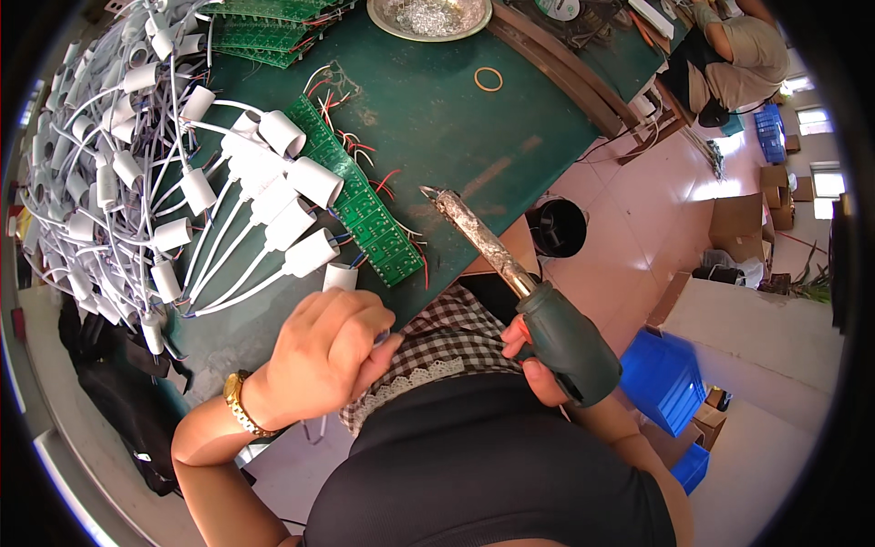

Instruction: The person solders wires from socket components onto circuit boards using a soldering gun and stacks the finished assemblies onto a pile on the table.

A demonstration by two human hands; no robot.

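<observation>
My right hand (538, 362) is wrapped around the dark green handle of a soldering iron (570, 342). Its stained metal barrel points up and left over the table edge, with the tip clear of the circuit board. My left hand (333, 346) is closed at the table's near edge; what its fingers pinch is too hidden to make out. Just beyond those knuckles is a white cylindrical lamp holder (340, 276). A long green circuit board (360, 196) lies at an angle, with red and white wires along its right edge. Several white lamp holders (314, 182) with white cables lie against its left side.
A large heap of white cabled lamp holders (105, 182) fills the left of the green table (437, 118). More circuit boards (260, 36) and a metal bowl (428, 20) stand at the back. A rubber band (488, 79) lies nearby. A black bin (558, 228) stands right; another person (738, 55) sits far right.
</observation>
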